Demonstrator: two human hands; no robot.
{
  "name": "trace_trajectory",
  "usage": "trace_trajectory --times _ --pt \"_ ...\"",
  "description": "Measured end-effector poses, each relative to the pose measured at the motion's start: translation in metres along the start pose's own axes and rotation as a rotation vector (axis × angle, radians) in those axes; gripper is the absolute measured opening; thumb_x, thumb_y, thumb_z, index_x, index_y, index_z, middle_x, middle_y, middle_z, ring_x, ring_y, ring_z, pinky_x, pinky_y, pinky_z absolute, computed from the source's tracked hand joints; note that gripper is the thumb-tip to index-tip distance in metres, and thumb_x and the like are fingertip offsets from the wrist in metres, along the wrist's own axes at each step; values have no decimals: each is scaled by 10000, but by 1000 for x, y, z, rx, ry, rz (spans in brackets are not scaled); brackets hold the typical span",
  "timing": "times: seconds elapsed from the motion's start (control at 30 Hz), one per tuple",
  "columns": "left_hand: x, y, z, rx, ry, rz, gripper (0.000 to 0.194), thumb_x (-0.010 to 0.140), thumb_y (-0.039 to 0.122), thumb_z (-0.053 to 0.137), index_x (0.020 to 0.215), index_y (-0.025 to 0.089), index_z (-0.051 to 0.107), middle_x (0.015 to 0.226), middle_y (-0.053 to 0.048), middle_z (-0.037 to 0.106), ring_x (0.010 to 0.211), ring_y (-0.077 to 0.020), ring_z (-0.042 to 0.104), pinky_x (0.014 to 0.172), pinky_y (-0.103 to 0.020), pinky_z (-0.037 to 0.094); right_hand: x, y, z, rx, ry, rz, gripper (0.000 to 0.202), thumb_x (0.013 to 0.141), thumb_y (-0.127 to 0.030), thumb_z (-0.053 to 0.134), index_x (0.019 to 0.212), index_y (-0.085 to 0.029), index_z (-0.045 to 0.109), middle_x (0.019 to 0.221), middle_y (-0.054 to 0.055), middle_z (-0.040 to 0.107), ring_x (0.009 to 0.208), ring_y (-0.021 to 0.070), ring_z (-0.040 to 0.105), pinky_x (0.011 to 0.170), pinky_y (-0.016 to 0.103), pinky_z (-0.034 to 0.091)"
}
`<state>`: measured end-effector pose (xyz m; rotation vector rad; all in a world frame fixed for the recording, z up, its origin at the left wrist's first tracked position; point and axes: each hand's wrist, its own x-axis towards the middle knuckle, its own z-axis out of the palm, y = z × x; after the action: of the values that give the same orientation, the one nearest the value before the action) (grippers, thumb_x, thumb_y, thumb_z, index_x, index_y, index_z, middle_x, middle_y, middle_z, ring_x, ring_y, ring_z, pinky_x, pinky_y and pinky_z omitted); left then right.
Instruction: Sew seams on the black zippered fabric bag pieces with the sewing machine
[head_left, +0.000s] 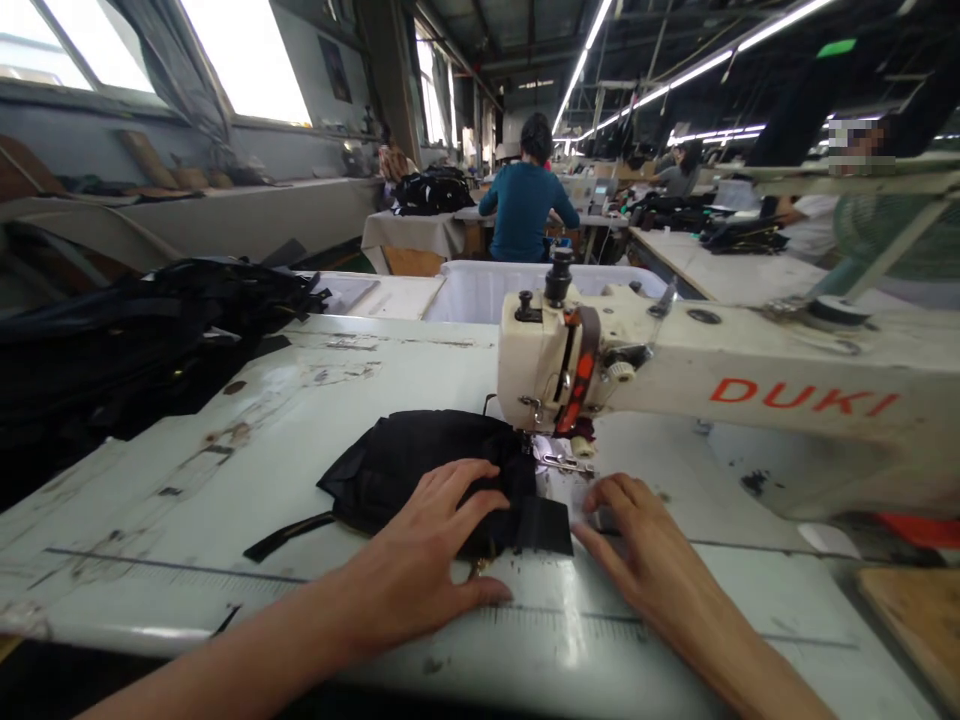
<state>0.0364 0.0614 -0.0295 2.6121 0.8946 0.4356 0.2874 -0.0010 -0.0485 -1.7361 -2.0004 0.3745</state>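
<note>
A black fabric piece [427, 450], shaped like a small bag or pouch, lies on the sewing table with its right edge at the needle area of the sewing machine [551, 370]. My left hand [442, 535] rests on the fabric, fingers stretched over it and thumb apart on the table side. A thin black strap [289, 535] trails from its left end, and a flat black tab [545, 525] sticks out at the right. Just right of that tab is my right hand [626, 530], its fingers bent and thumb apart; a small greyish patch beneath the fingertips is unclear.
Dark fabric pieces [150, 340] are heaped along the table's left side. Behind the machine stands a white plastic bin [480, 290]. A ruler strip [570, 622] runs along the front edge. Farther back, a person in a teal top [531, 210] sits at another table.
</note>
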Motion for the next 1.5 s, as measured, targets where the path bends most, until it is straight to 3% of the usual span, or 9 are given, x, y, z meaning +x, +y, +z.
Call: trace_trajectory --times 0.13,0.23,0.33,0.47,0.77,1.0,1.13,1.23,1.5 --pt "-13 6 14 59 115 43 183 837 234 641 1009 179 612 1014 -68 624 1001 -243 555 907 -401 444 -7 -17 -3 260 -124 -39 179 946 -320 498 870 -229 633 971 44 605 988 219 550 900 386 425" --pt "-6 4 17 18 163 -65 121 862 235 574 952 174 625 891 -49 648 865 -210 599 813 -341 465 -4 -22 -8 402 48 -28 249 996 -320 386 980 -228 617 1030 45 614 1017 193 560 916 351 425" --pt "2 3 9 -62 150 -259 138 853 319 588 900 196 626 798 -9 660 749 -180 621 708 -284 460 -8 -21 -12 209 224 -6 235 993 -294 384 928 -200 590 957 57 610 947 216 558 871 387 432" --pt "7 8 1 -205 131 -332 142 866 327 553 809 199 566 683 37 634 663 -147 606 644 -241 441 -16 -22 -1 -4 124 -136 116 947 -192 471 1004 -185 571 972 62 597 926 225 544 847 399 458" --pt "6 21 18 -37 206 -241 90 837 249 556 781 195 510 753 7 554 714 -173 544 669 -284 421 5 -17 23 -127 119 -270 179 860 -137 615 1034 -164 585 1050 90 592 993 252 520 834 386 472" --pt "3 29 11 -84 87 -185 98 874 274 599 944 217 635 956 -19 622 905 -194 592 837 -327 467 3 -14 19 -250 -6 -515 154 898 -118 567 1021 -191 623 974 56 614 915 221 513 796 354 431" --pt "0 28 6 -19 25 -97 289 824 201 672 1105 262 641 1134 -33 594 1061 -227 563 934 -387 465 -4 -15 15 -279 -37 -523 181 918 -120 533 1069 -190 605 941 43 605 867 207 504 748 339 423" --pt "-7 25 12 93 116 -10 448 778 175 731 1200 237 595 1119 -54 598 1055 -246 555 921 -414 486 -8 -16 12 -283 -34 -492 178 941 -138 490 1069 -195 601 923 43 584 826 206 486 705 340 410" --pt "-26 18 37 308 306 300 306 914 165 562 1210 86 565 1156 -142 603 1088 -256 562 944 -383 508 -9 -18 14 -201 -33 -466 132 930 -138 502 965 -208 609 944 31 612 915 212 483 830 358 391"
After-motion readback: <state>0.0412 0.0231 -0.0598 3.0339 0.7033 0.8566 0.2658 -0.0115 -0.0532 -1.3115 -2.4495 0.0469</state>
